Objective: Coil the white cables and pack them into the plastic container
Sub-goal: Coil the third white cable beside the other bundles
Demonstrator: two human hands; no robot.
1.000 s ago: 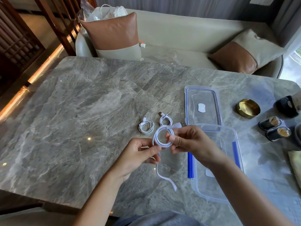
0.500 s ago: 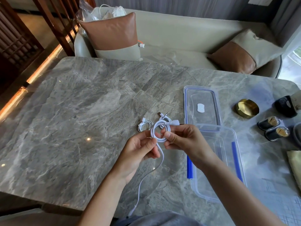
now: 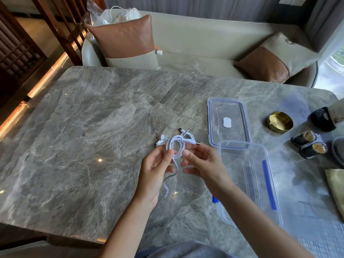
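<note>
- Left hand [image 3: 156, 170] and right hand [image 3: 201, 164] are both pinching the white cable [image 3: 176, 146] mid-coil, with its tail dangling loose.
- Two coiled cables [image 3: 162, 141] are waiting on the table [image 3: 93, 146] just behind, unpacked.
- The plastic container [image 3: 242, 174] is sitting open by the right hand, looking empty, with its lid [image 3: 228, 108] beyond. Most of the free room is lying to the left.

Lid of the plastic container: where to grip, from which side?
Likely pinch the lid by its left long rim, coming from the left. It lies flat, so only the raised rim offers purchase; its near end is crowded by the container, and a brass dish stands to its right.
</note>
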